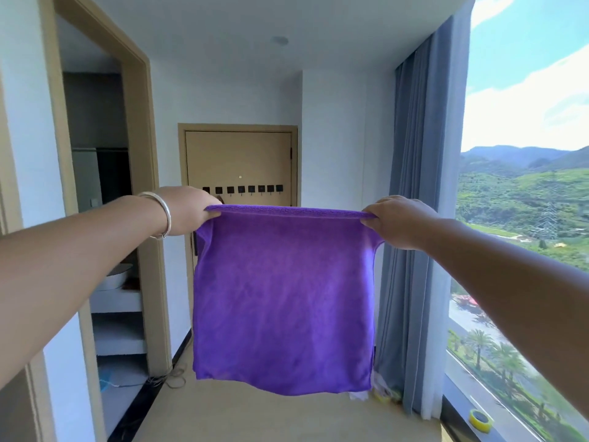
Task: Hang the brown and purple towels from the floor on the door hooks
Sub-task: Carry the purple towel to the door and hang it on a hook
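A purple towel hangs spread out flat in front of me, its top edge stretched level. My left hand pinches its upper left corner and my right hand pinches its upper right corner. Beyond the towel stands a light wooden door at the end of the corridor, with a row of several black hooks across it, just above the towel's top edge. A small dark brownish shape shows under the hooks by my left hand; I cannot tell what it is. No brown towel is plainly in view.
An open doorway on the left shows a washbasin and shelves. Blue-grey curtains hang on the right beside a tall window. Yellow tape rolls lie by the window; a loose cord lies on the floor at the left.
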Tool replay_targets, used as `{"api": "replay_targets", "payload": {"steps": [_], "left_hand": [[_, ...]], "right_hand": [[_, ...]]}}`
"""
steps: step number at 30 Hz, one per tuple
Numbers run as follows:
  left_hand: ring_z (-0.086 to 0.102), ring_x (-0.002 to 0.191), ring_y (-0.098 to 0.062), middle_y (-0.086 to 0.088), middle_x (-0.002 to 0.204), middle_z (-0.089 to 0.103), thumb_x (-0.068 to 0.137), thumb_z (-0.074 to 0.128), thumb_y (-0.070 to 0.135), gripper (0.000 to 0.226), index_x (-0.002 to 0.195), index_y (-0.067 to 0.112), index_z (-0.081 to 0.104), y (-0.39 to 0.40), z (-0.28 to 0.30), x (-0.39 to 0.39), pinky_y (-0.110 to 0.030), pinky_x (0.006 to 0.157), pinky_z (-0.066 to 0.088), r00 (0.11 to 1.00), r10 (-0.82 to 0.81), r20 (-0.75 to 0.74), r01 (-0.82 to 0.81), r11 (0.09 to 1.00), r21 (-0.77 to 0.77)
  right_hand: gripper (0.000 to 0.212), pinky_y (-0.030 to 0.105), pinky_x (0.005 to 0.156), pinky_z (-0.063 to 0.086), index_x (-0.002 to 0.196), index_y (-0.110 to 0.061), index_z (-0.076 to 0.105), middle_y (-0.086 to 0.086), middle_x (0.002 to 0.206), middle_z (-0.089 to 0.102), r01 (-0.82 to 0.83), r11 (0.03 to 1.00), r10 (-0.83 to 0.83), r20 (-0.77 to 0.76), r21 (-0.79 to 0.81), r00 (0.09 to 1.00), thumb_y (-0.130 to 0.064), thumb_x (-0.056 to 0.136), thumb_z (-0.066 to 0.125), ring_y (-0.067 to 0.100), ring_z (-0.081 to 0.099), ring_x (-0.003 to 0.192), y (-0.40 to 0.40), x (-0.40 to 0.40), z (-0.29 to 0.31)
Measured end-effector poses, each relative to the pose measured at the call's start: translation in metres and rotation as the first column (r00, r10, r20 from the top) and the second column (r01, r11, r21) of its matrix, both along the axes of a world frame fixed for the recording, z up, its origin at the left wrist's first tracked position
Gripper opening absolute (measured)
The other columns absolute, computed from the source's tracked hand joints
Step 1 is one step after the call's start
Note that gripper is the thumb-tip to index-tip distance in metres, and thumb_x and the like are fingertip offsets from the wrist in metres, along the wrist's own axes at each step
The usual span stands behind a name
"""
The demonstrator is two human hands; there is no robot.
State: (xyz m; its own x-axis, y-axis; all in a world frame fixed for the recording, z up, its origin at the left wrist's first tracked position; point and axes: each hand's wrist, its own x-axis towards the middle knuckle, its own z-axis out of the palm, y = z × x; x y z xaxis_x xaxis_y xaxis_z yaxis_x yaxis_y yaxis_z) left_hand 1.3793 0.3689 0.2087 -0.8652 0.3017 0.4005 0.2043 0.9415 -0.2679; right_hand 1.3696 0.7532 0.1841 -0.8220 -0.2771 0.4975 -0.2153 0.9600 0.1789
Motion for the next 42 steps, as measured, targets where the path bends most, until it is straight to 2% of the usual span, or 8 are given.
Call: {"api": "replay_targets", "payload": {"steps": [11, 16, 19, 26, 31, 35, 42], "left_hand": [[0.058, 0.074, -0.019, 0.001, 0.079, 0.061, 0.102, 0.030, 0.035, 0.038, 0.078, 0.018, 0.053, 0.011, -0.008, 0.002, -0.034, 0.067, 0.042, 0.999, 0.027, 0.020, -0.027, 1.000, 0.012], [0.059, 0.078, -0.020, 0.001, 0.083, 0.062, 0.102, 0.031, 0.034, 0.036, 0.080, 0.020, 0.054, 0.001, -0.021, -0.017, -0.038, 0.074, 0.045, 0.997, 0.041, 0.062, -0.043, 0.999, 0.032], [0.058, 0.075, -0.017, 0.003, 0.080, 0.061, 0.102, 0.031, 0.033, 0.036, 0.077, 0.021, 0.053, -0.011, -0.029, -0.038, -0.035, 0.070, 0.044, 0.998, 0.043, 0.056, -0.044, 0.998, 0.034], [0.058, 0.078, -0.019, 0.002, 0.082, 0.060, 0.102, 0.031, 0.035, 0.036, 0.081, 0.020, 0.056, -0.073, -0.036, -0.098, -0.038, 0.073, 0.047, 0.995, 0.078, 0.066, -0.082, 0.995, 0.053], [0.059, 0.081, -0.020, -0.001, 0.086, 0.062, 0.103, 0.031, 0.036, 0.036, 0.083, 0.020, 0.057, -0.131, -0.033, -0.148, -0.040, 0.077, 0.048, 0.990, 0.120, 0.076, -0.124, 0.991, 0.050], [0.060, 0.082, -0.019, 0.000, 0.088, 0.064, 0.103, 0.031, 0.037, 0.036, 0.079, 0.025, 0.056, -0.165, -0.025, -0.181, -0.042, 0.079, 0.049, 0.985, 0.147, 0.087, -0.152, 0.987, 0.054], [0.061, 0.080, -0.020, -0.002, 0.085, 0.064, 0.103, 0.031, 0.038, 0.038, 0.082, 0.022, 0.058, -0.203, -0.027, -0.235, -0.041, 0.078, 0.051, 0.978, 0.178, 0.107, -0.185, 0.981, 0.053]], "right_hand": [[0.040, 0.040, 0.091, 0.045, 0.121, -0.030, 0.060, -0.004, 0.112, 0.061, -0.040, 0.999, 0.040, 0.008, 0.012, 0.999, -0.045, 0.102, 0.028, 0.020, 0.050, 0.114, 0.008, -0.010, 0.008], [0.038, 0.040, 0.090, 0.045, 0.118, -0.029, 0.061, -0.005, 0.107, 0.060, -0.050, 0.998, 0.049, 0.040, 0.025, 0.998, -0.043, 0.102, 0.029, 0.019, 0.051, 0.110, -0.004, -0.035, -0.002], [0.037, 0.039, 0.087, 0.045, 0.112, -0.030, 0.063, -0.008, 0.099, 0.056, -0.068, 0.998, 0.068, 0.041, 0.017, 0.997, -0.043, 0.101, 0.030, 0.017, 0.051, 0.104, -0.015, -0.062, -0.009], [0.036, 0.036, 0.085, 0.046, 0.109, -0.031, 0.064, -0.009, 0.096, 0.058, -0.115, 0.993, 0.114, 0.041, 0.008, 0.993, -0.042, 0.101, 0.031, 0.014, 0.050, 0.098, -0.080, -0.144, -0.013], [0.038, 0.038, 0.090, 0.049, 0.111, -0.030, 0.065, -0.008, 0.102, 0.062, -0.155, 0.987, 0.154, 0.031, 0.030, 0.988, -0.041, 0.101, 0.030, 0.012, 0.052, 0.100, -0.140, -0.206, -0.016], [0.039, 0.041, 0.092, 0.047, 0.110, -0.026, 0.064, -0.003, 0.104, 0.061, -0.158, 0.987, 0.157, 0.062, 0.022, 0.986, -0.043, 0.101, 0.030, 0.017, 0.052, 0.104, -0.178, -0.249, -0.011], [0.039, 0.040, 0.087, 0.048, 0.106, -0.026, 0.064, -0.002, 0.100, 0.060, -0.162, 0.987, 0.162, 0.092, -0.007, 0.983, -0.044, 0.101, 0.030, 0.020, 0.054, 0.101, -0.219, -0.313, -0.015]]}}
